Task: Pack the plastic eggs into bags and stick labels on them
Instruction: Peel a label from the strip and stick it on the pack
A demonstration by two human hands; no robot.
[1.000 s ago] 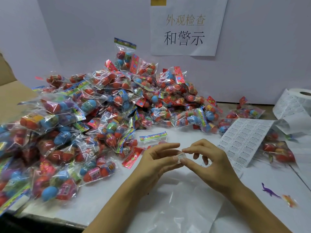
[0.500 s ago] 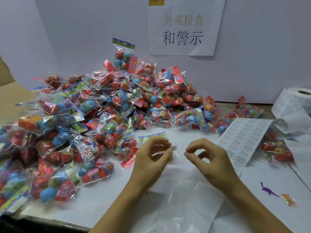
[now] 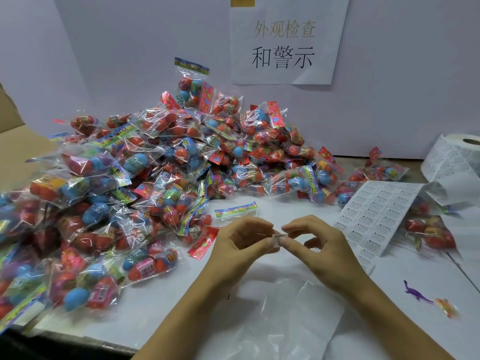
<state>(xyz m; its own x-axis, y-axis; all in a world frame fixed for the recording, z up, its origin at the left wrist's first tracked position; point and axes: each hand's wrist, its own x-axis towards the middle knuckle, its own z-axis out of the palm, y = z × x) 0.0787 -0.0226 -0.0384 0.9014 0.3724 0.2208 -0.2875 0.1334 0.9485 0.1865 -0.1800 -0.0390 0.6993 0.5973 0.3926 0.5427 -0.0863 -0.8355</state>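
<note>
white paper, printed in fine black text: the label (image 3: 277,239) is a small rectangle pinched between the fingertips of both my hands, held above the table (image 3: 166,302) just in front of me. my left hand (image 3: 240,246) grips its left edge with thumb and forefinger, the other fingers curled; my right hand (image 3: 318,246) pinches the right edge the same way.

step in hand, by my judgement: labelling. the label is off its backing and not yet on a bag. next move calls for a flat, clean patch of film, the adhesive side kept off my skin, and an even press from one edge across so no crease forms.

below my wrists lies a clear plastic bag (image 3: 283,315), flat, glossy, wrinkled; whether it is the target i cannot tell.

just right of my right hand is the label sheet (image 3: 376,214), a matte grid of small printed rectangles that seems to run up to a paper roll (image 3: 459,152) at the far right.

left and behind, well apart from the label, is the pile of packed bags (image 3: 155,172): crinkly transparent film, smooth rounded eggs in red, blue, pink and green, bright printed header strips. slippery, likely to slide.

near the right table edge sits a small purple toy dinosaur (image 3: 417,294).

on the wall hangs a paper sign (image 3: 285,45).
</note>
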